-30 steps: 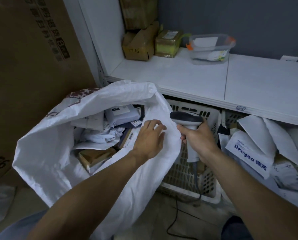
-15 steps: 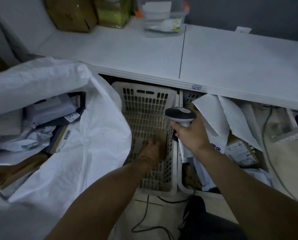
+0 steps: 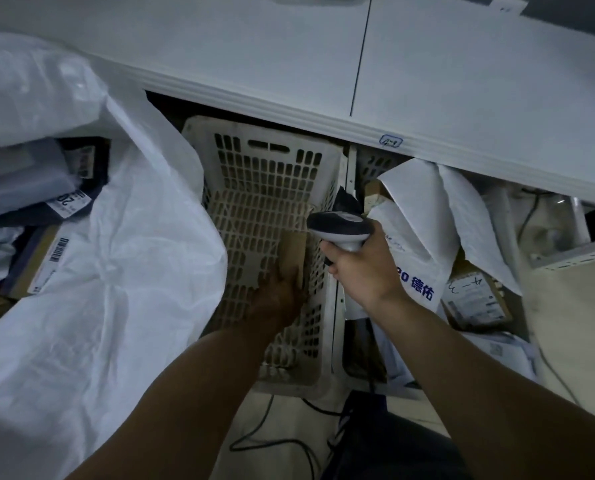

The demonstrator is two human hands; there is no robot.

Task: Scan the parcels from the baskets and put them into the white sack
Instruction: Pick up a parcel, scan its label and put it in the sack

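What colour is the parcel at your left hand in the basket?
The parcel is plain cardboard brown; head view.

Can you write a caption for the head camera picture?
Left hand touches a brown parcel in the basket; right hand holds the scanner.

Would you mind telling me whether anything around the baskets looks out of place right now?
Mostly the right basket: its white mail bags stick up over the rim and lean out. The left basket shows only one brown parcel, gripped by the left hand; the right hand holds the scanner.
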